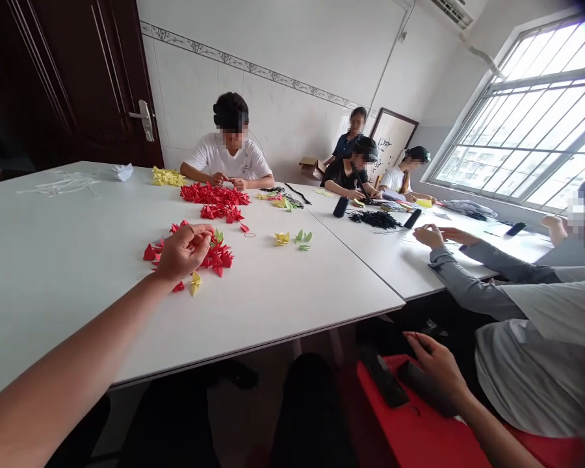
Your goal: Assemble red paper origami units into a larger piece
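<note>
My left hand (182,253) is over a pile of folded red paper pieces (219,260) on the white table, its fingers curled into a pinch. What it pinches, if anything, is too small to make out. A green folded paper piece (218,236) shows just beyond its fingertips, and a yellow one (195,283) lies by the wrist. Low on the right, my right hand (441,364) hangs over a red stool (390,429), fingers drawn together around something dark and thin that I cannot make out. Beneath it are a black phone (384,377) and a dark open box (426,389).
More red paper pieces (214,194) and yellow ones (168,176) lie across the white table (273,299). Black thread (375,219) and spools (340,207) sit farther right. Several people work around the tables; one in grey (526,351) sits close on my right.
</note>
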{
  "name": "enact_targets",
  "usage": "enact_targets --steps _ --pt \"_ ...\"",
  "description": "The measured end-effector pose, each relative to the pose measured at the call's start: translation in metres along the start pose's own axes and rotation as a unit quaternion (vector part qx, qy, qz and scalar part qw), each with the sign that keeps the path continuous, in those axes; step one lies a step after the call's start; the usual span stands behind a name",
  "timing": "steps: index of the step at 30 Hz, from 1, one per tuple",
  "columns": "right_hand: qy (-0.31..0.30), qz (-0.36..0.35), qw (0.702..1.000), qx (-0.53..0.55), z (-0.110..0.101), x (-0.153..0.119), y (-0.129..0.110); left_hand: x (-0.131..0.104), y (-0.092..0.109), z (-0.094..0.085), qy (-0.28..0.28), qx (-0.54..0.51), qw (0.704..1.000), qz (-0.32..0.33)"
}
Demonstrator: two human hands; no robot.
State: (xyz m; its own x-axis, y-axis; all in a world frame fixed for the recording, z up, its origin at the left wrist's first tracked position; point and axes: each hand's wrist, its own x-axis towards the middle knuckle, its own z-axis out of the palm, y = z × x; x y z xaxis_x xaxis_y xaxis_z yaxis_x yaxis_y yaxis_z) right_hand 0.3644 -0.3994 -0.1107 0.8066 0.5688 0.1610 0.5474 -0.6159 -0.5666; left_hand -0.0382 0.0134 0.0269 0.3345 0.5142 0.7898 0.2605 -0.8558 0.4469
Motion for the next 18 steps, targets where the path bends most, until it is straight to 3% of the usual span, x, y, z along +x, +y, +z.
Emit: enact_targets --steps 2,6,11,15,18 --pt "-0.069 0.072 0.994 -0.045 0.014 -0.018 0.036 0.001 0.003 0.001 0.000 0.006 1.000 0.001" --pt "-0.118 0.128 0.982 -0.078 0.053 -0.050 0.079 0.002 0.009 0.004 0.003 0.022 1.000 -0.001" --pt "-0.152 0.156 0.972 -0.088 0.088 -0.068 0.105 -0.001 0.006 0.001 0.019 0.043 0.999 -0.005" --pt "-0.135 0.169 0.973 -0.084 0.092 -0.062 0.117 -0.005 -0.005 -0.008 0.078 0.075 0.994 -0.016" --pt "-0.115 0.163 0.977 -0.075 0.094 -0.056 0.119 -0.006 -0.007 -0.011 0.079 0.061 0.995 -0.024"
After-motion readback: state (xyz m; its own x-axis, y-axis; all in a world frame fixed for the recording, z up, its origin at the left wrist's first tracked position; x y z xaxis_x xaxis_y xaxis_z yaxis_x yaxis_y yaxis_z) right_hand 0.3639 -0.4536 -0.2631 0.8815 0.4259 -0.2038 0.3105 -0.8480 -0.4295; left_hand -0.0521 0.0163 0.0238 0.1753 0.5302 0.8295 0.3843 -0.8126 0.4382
